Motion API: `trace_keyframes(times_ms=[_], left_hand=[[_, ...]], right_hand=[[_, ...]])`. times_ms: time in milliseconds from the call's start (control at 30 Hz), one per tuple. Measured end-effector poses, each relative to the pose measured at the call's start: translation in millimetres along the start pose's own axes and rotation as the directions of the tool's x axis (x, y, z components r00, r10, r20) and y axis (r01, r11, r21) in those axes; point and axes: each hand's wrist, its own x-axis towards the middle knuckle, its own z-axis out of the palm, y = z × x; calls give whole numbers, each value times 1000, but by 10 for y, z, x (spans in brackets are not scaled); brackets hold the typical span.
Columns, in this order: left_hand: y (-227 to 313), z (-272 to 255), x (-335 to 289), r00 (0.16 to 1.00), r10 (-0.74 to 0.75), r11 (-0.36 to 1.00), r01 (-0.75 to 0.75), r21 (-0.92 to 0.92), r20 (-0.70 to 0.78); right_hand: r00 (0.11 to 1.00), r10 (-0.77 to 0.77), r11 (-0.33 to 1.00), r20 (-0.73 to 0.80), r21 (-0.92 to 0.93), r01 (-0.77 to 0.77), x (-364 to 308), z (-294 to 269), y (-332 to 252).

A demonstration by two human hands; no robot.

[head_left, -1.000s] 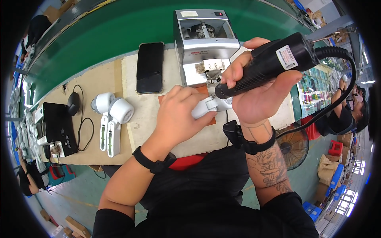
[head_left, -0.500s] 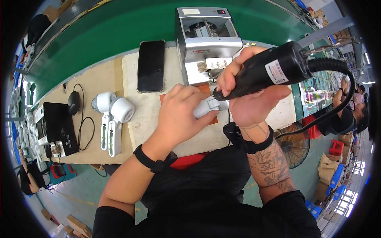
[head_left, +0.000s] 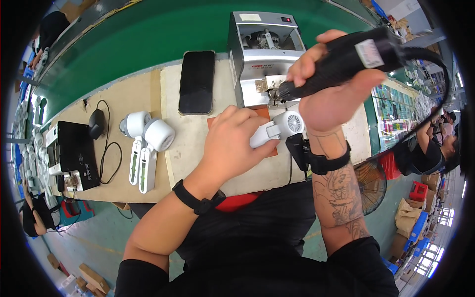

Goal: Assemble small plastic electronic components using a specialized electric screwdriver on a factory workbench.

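My left hand [head_left: 231, 141] is closed round the grip of a white handheld fan [head_left: 293, 124], holding it low over an orange-red mat [head_left: 271, 149]. The fan's round grille faces up beside my right wrist. In my right hand [head_left: 329, 106] is a black electric screwdriver [head_left: 330, 68], its cable running off to the right. The screwdriver's nose end is in front of the outlet of a silver screw feeder [head_left: 272, 59]; from here I cannot tell whether the bit touches it. Two more white handheld fans [head_left: 159, 134] lie side by side on the table to the left.
A black phone [head_left: 197, 81] lies left of the feeder. Further left are a black box-shaped machine [head_left: 79, 153] and a black adapter [head_left: 97, 123] with a looped cord. A green conveyor belt [head_left: 163, 34] runs behind the table. A floor fan [head_left: 372, 188] stands at the right.
My right hand has lifted the screwdriver off the handheld fan and up to the feeder's outlet, uncovering the fan's grille. My left hand keeps its hold. The whole view has shifted slightly.
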Motion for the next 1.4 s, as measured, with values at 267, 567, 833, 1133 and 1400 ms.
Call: trace_keyframes(times_ms=[267,567,833,1133,1400], left_hand=[[12,8,-6,1000,0,1000,0,16,4],[38,36,-8,1000,-8,1000,8,0,-20],[48,33,0,1000,-14,1000,14,1,-4],[46,40,21,999,9,1000,-9,5,-38],[43,15,13,1000,-11,1000,11,-8,-2]], right_hand=[[1000,26,1000,-11,1,-26,-161,-14,-87],[994,109,984,7,141,-109,-497,-112,-356],[989,139,986,-55,95,-134,-598,-118,-308],[990,137,989,-43,66,-134,-673,-102,-290],[991,102,994,-85,-41,-106,-745,-17,-361]])
